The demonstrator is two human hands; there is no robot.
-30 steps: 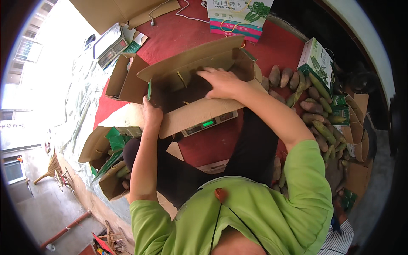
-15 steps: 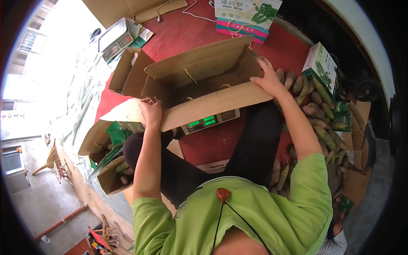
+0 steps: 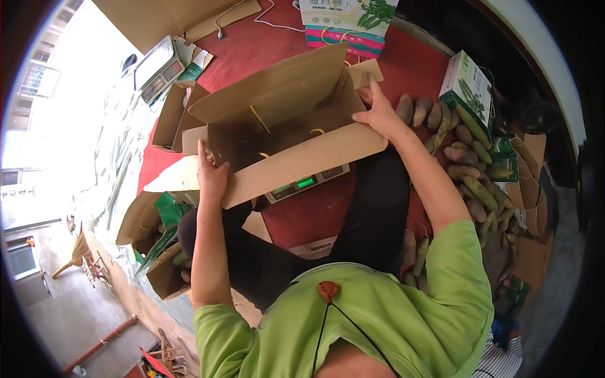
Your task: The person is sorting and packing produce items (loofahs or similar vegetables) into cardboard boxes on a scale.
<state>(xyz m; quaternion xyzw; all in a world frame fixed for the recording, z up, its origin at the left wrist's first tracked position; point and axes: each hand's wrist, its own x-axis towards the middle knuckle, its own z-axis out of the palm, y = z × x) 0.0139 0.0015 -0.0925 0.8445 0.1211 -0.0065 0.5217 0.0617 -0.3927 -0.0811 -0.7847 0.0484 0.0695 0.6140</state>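
Observation:
An open brown cardboard box [image 3: 296, 154] with yellow cord loops sits tilted in front of me, over a scale with green lit digits [image 3: 305, 182]. At its left end my left hand [image 3: 212, 177] grips the corner, index finger stretched up along a small end flap [image 3: 195, 140] and thumb on the near side. My right hand [image 3: 380, 114] grips the right end, thumb on the long near flap [image 3: 309, 160] and fingers at the other small end flap [image 3: 365, 73]. Some fingers of both hands are hidden behind the cardboard.
Several green and purplish radishes [image 3: 479, 192] lie heaped at my right beside a printed carton [image 3: 467, 91]. A second scale [image 3: 159, 66] and a smaller open box [image 3: 170, 120] stand back left. Printed cartons [image 3: 345, 39] stand on the red cloth [image 3: 252, 47] behind; another open box [image 3: 165, 271] is at my left knee.
The two small end flaps now stand folded outward beside my fingers; before, they did not show. My fingers have straightened somewhat, and the whole view has shifted slightly.

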